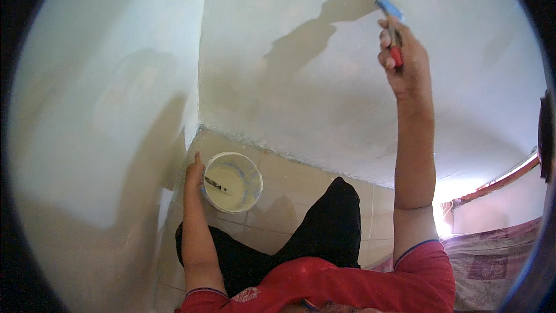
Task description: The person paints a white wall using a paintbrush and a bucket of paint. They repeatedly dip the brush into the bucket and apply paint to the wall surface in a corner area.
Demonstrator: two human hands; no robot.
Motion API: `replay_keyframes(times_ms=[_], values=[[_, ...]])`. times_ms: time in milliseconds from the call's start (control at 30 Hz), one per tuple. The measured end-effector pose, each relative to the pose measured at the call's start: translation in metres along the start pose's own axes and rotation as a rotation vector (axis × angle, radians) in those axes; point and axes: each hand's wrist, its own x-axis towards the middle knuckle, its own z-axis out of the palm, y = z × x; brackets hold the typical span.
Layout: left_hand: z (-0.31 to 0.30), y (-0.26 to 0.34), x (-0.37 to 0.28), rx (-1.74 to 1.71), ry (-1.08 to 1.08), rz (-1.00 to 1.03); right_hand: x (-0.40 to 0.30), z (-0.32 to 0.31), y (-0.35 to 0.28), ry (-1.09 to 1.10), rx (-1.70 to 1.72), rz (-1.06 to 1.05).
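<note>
My right hand (408, 61), raised at the upper right, grips a paintbrush (394, 37) with a red-ended handle and a blue ferrule. Its pale bristles are at the surface of the wall (295, 87) in front, where brush and hand cast a long shadow to the left. Low at the left, my left hand (195, 171) holds the side of a white plastic bucket (259, 182); most of its fingers are hidden. Pale cream paint (226, 200) lies inside the bucket, with a dark, paint-spotted flat stick or blade (216, 184) slanting into it.
A second wall (100, 139) stands close on my left and meets the front wall in a corner. Beige floor tiles (282, 178) lie beneath my bent, black-clad legs (330, 221). Patterned purplish cloth (486, 256) is at the lower right, below a bright opening.
</note>
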Motion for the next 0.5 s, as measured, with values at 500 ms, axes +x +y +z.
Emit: replay_keyframes(times_ms=[500], values=[[0.002,0.025,-0.029,0.254,0.005,0.053,-0.123,0.064,0.318,-0.131,-0.153,0.477]])
